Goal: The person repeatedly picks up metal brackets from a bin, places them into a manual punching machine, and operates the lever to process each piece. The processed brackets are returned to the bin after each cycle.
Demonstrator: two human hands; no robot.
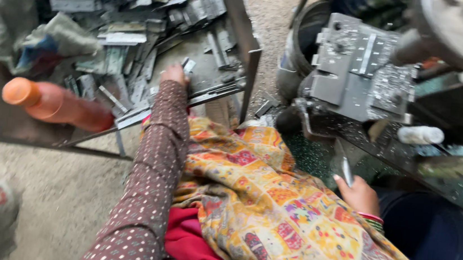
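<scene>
Patterned yellow cloth (290,226) covers the lap nearest the camera, with a red fold at its left edge and a brown dotted sleeve (146,195) running up along it. At near right, the right hand (358,194) rests on the cloth's far edge, fingers closed around a thin flat metal strip (346,170) that stands up from the grip; a dark blue bucket (431,234) sits just right of it. Open sandy floor (54,203) lies to the near left, bare up to the tray's near rim. Farther, the left hand (174,73) reaches over the near edge of a shallow metal tray (249,58), its fingers pinching a small grey metal piece (188,65) at the edge of a heap of similar metal pieces (136,2). An orange plastic bottle (55,104) lies on its side at the tray's near left. At far right stands a grey press machine (356,68), close to the tray's right wall, with a narrow gap between them.
</scene>
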